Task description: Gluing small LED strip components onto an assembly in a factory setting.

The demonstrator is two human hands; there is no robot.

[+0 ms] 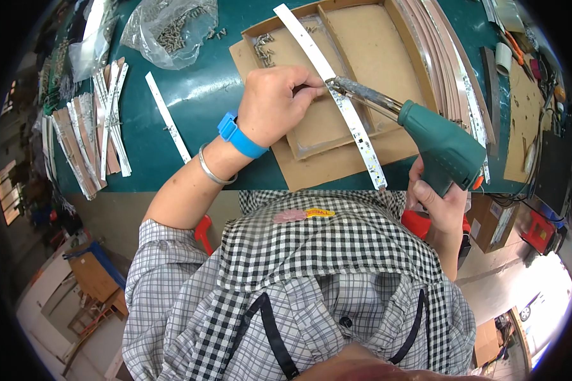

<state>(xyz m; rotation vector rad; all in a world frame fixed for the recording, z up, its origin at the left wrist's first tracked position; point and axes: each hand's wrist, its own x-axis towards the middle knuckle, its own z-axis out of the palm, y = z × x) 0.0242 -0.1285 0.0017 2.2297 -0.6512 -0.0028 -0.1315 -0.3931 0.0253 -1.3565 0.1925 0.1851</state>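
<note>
- White strip (358, 130) lies across the cardboard tray (378, 51), at three o'clock from the left hand (274, 101), ten o'clock from the right hand (447, 204).
- Left thumb and finger pinch together; contents unclear.
- Right hand grips a green soldering gun (442, 146), tip over the strip.

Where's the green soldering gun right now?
Head view, right of centre: the soldering gun is in the right hand, its tip at the white LED strip beside the left hand.

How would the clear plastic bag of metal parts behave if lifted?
The clear bag is probably floppy: it looks thin and crumpled. It likely sags, with small metal parts heaped inside. Some might spill, as loose pieces lie beside it.
</note>
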